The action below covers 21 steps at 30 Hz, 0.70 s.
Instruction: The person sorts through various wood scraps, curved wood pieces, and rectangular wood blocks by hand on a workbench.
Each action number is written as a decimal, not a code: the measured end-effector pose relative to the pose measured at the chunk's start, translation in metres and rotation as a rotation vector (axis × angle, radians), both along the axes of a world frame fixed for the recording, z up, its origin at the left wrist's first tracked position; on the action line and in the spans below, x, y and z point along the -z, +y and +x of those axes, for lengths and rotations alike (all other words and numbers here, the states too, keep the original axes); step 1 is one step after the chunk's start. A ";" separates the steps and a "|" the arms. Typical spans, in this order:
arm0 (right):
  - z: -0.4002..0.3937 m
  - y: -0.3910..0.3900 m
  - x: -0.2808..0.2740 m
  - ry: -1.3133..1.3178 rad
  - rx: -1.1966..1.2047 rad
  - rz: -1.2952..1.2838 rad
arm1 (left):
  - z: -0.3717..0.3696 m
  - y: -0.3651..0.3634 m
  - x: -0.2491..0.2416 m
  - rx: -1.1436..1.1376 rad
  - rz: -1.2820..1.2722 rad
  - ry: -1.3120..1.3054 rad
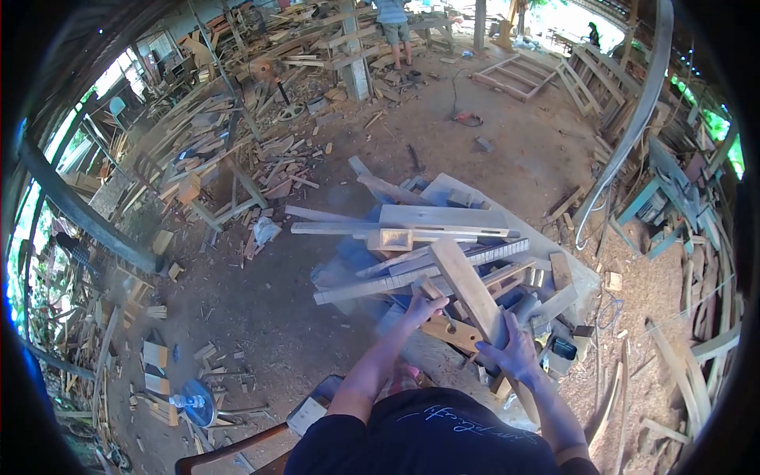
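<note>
A long squared wooden plank [457, 273] slants up and away from my lap across the pile on the worktable [582, 281]. My right hand [513, 348] is closed round its lower part, with fingers wrapped over the edge. To the left of the plank, my left hand [423, 310] is closed with thumb and finger together; I cannot tell what it pinches. Just beyond those fingers is a short wooden stick [427, 286]. Below them lies a wooden piece with round holes [455, 332]. A slotted wooden beam [443, 219] rests farther back on the pile.
A blue round stool [196, 402] carrying a plastic bottle [184, 401] stands at lower left. Wood scraps [277, 162] litter the floor. A wooden frame [518, 77] lies farther back, and a blue-green machine [653, 202] stands at right. A person [392, 24] is in the background.
</note>
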State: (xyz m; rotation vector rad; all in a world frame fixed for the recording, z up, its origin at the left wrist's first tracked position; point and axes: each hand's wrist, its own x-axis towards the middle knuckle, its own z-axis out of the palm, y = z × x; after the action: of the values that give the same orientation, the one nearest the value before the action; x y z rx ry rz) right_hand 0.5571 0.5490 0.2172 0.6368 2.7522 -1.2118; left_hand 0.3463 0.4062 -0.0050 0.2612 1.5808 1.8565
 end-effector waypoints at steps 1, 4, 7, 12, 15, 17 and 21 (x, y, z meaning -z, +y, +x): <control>-0.001 -0.001 0.002 0.057 -0.029 -0.007 | -0.001 0.002 0.002 -0.002 -0.003 -0.005; -0.005 0.002 0.010 0.072 -0.064 0.020 | 0.004 0.007 -0.005 0.000 -0.056 0.101; -0.004 0.015 0.011 -0.018 -0.127 0.139 | -0.003 0.003 -0.004 0.107 0.005 0.048; -0.007 0.021 0.005 0.090 0.008 0.036 | 0.007 0.000 -0.029 0.087 -0.054 0.117; 0.001 0.030 0.018 0.096 0.048 0.005 | 0.013 -0.006 -0.036 0.067 -0.076 0.098; 0.006 0.031 0.007 0.023 0.080 0.073 | 0.008 -0.006 -0.028 0.097 -0.076 0.104; 0.008 0.036 0.004 0.033 0.057 0.100 | 0.008 -0.003 -0.023 0.013 -0.068 0.005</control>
State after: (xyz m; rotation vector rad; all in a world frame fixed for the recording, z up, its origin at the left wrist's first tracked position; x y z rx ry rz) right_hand 0.5648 0.5846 0.2134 0.7160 2.8558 -1.1111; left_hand 0.3548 0.4033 0.0179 0.2458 1.6389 1.7891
